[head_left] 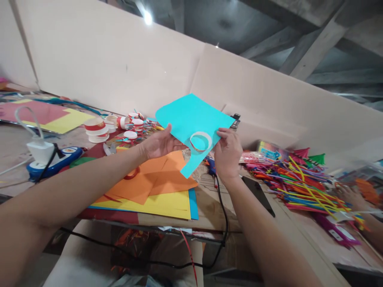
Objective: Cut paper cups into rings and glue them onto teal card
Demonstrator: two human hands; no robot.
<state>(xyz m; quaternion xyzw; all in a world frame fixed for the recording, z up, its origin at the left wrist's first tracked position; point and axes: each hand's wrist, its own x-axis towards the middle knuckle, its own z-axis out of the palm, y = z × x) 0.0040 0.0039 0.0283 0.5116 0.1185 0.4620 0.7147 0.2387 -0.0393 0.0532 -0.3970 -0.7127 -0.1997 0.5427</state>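
Observation:
A bright turquoise sheet of paper [187,115] is held up above the table, tilted, with a strip-like tail sticking out at its lower end. My left hand [163,142] holds its lower left edge, thumb raised in front and fingers partly hidden behind the sheet. On the right edge, my right hand [229,153] pinches the paper between thumb and fingers. Against the sheet's lower part sits a white paper ring [210,140], like a slice of a paper cup; whether it is stuck on I cannot tell. Orange sheets [140,187] and a yellow sheet [176,205] lie below.
Left are a white plug on a blue power strip [54,159], cut paper cups [96,129] and small cup-made figures [131,136]. Right are a black phone [257,195], colourful pipe cleaners [299,179] and another person's hand [353,197]. A black cable [226,215] hangs over the edge.

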